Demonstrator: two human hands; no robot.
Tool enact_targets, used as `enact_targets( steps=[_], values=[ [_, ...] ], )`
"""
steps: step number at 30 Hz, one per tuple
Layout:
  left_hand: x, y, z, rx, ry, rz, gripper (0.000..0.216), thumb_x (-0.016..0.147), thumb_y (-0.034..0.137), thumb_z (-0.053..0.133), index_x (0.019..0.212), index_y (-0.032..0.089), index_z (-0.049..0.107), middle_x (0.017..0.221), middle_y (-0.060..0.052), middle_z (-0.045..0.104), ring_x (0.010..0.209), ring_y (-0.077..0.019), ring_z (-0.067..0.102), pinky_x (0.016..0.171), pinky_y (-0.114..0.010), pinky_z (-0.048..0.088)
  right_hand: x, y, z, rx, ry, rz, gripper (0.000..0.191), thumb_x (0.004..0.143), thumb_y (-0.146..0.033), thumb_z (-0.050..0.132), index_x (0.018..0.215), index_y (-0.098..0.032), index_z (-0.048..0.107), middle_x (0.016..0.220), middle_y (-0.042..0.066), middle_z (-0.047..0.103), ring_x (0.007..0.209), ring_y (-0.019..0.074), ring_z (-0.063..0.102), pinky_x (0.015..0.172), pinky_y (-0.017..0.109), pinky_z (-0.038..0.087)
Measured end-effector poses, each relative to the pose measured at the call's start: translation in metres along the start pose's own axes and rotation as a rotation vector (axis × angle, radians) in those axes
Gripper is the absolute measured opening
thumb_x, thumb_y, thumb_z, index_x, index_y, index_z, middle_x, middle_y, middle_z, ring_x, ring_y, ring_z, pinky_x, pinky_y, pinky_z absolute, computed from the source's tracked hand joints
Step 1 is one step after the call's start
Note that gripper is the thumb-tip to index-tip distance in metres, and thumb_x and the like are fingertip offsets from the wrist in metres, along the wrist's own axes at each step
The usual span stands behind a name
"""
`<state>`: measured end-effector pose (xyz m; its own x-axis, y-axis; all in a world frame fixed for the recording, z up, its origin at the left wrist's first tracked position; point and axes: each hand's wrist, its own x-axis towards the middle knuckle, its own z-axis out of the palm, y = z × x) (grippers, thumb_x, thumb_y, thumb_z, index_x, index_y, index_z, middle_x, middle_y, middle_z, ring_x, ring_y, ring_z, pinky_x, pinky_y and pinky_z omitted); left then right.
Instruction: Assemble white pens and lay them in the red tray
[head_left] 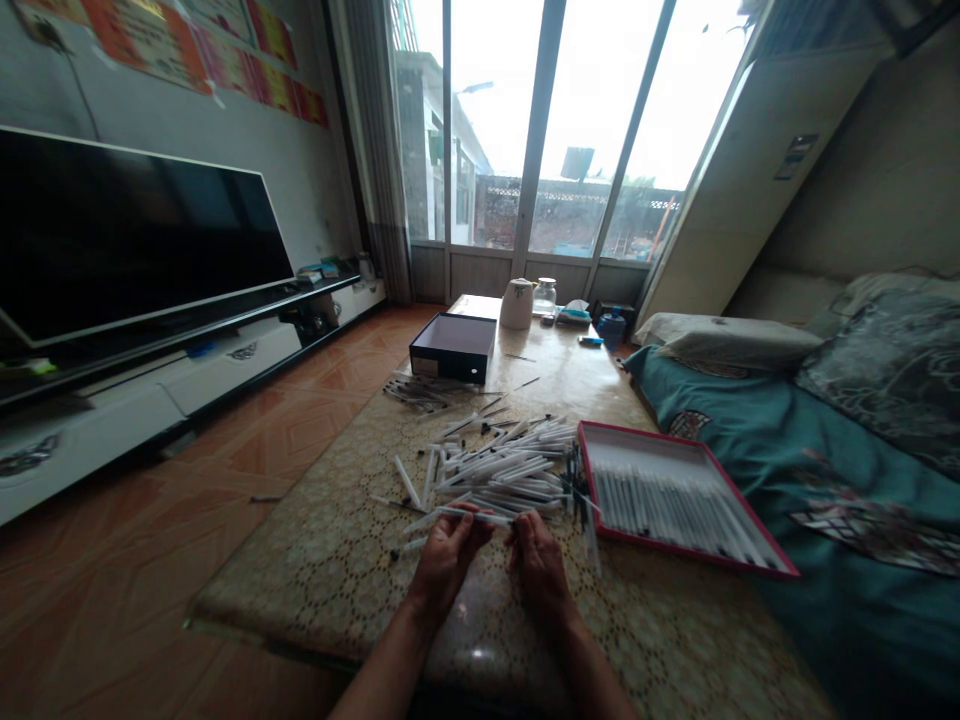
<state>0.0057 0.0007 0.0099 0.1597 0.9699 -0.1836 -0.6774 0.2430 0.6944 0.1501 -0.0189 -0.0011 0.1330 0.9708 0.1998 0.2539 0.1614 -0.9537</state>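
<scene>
- First, at far left, a large black flat-screen television with a pale frame (135, 240) stands on a long white-and-black low cabinet (225, 370).
- Next comes a table with a glossy, beige patterned top (330, 570), bearing a shallow dark-blue cardboard box with a pale inside (454, 370); thin grey sticks (424, 392) lie just before it.
- The left hand (444, 552) pinches a slim white plastic tube (487, 517) between thumb and fingers, above the table's near part.
- Just beyond both hands spreads a loose heap of white tubes (517, 470), with small black pieces among them.
- The right hand (538, 560) pinches the tube's dark right end; whether a separate piece sits there, I cannot tell.
- Near that hand, a shallow red-rimmed box (645, 448) holds a row of pale tubes (667, 505).
- At far right stands a sofa with a teal cloth cover (720, 400).
</scene>
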Motion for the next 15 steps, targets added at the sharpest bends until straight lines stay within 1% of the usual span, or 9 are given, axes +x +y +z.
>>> enact_targets(
  steps=[3,6,9,12,15],
  values=[
    [0.0012,-0.0012,-0.0014,-0.005,0.001,0.003,0.027,0.065,0.028,0.074,0.082,0.016,0.058,0.083,-0.004,0.069,0.075,-0.0146,0.065,0.076,-0.029,0.050,0.0002,0.0008,0.0006,0.002,0.002,-0.018,0.034,0.089,-0.048,0.038,0.073,-0.020,0.050,0.055,-0.005,0.047,0.044,0.0092,0.045,0.047,0.019,0.036],
    [0.0013,-0.0018,-0.0020,0.008,-0.007,-0.001,0.028,0.063,0.027,0.075,0.082,0.016,0.058,0.081,-0.004,0.069,0.075,-0.0152,0.065,0.076,-0.029,0.050,0.0001,0.0025,0.0007,-0.011,-0.002,-0.018,0.039,0.090,-0.049,0.036,0.068,-0.020,0.050,0.050,-0.006,0.044,0.042,0.0094,0.043,0.045,0.020,0.034],
    [0.0010,-0.0019,-0.0019,0.010,-0.002,0.000,0.027,0.065,0.026,0.074,0.083,0.015,0.057,0.082,-0.004,0.069,0.075,-0.0148,0.065,0.076,-0.028,0.050,-0.0002,0.0010,0.0001,-0.011,-0.005,-0.005,0.040,0.090,-0.049,0.033,0.069,-0.020,0.051,0.051,-0.004,0.046,0.044,0.0100,0.045,0.046,0.020,0.035],
    [0.0012,-0.0023,-0.0020,-0.006,-0.008,0.016,0.024,0.068,0.026,0.072,0.084,0.016,0.057,0.084,-0.004,0.069,0.075,-0.0146,0.065,0.076,-0.028,0.051,-0.0005,-0.0015,-0.0001,-0.017,-0.007,-0.021,0.036,0.090,-0.048,0.036,0.072,-0.020,0.051,0.054,-0.005,0.047,0.047,0.0104,0.046,0.048,0.020,0.036],
    [0.0012,-0.0020,-0.0010,0.009,-0.002,0.010,0.024,0.066,0.026,0.073,0.082,0.017,0.058,0.083,-0.004,0.068,0.076,-0.0159,0.066,0.075,-0.029,0.051,-0.0005,-0.0003,0.0003,-0.029,-0.013,-0.029,0.035,0.090,-0.047,0.037,0.071,-0.021,0.050,0.054,-0.005,0.045,0.046,0.0100,0.045,0.048,0.020,0.035]
  ],
)
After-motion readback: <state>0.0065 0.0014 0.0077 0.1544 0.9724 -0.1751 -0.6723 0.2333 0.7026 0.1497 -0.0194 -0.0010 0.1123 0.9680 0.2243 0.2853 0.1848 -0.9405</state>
